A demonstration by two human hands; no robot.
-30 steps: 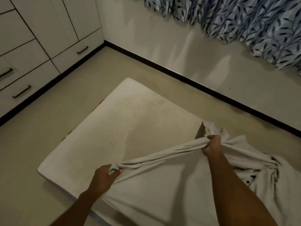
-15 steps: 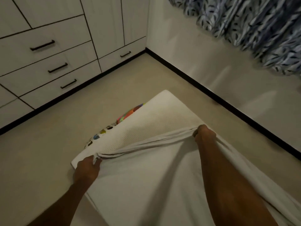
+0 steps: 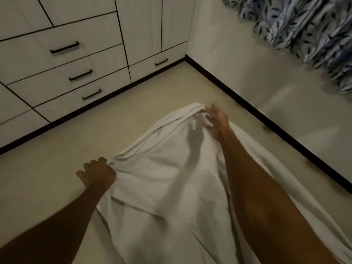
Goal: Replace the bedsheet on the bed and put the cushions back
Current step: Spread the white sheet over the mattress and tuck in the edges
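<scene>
White drawers fill the upper left of the frame. Left of centre, my left hand grips a bunched edge of the white bedsheet, which spreads across the middle and bottom. Just above centre, my right hand lies at its far fold, fingers spread loose, clasping nothing. A leaf-print curtain hangs upper right.

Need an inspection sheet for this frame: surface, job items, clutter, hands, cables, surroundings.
Surface: beige floor.
Job's things: white bedsheet spread low over the floor, bunched at its far edge; what lies under it is hidden; cushions not seen.
Clutter: nothing seen.
Grippers: left hand grips the sheet's left corner; right hand at the far corner, fingers spread, touching it.
Cables: nothing seen.
Surroundings: white drawers, black handles; wall; leaf-print curtain.
</scene>
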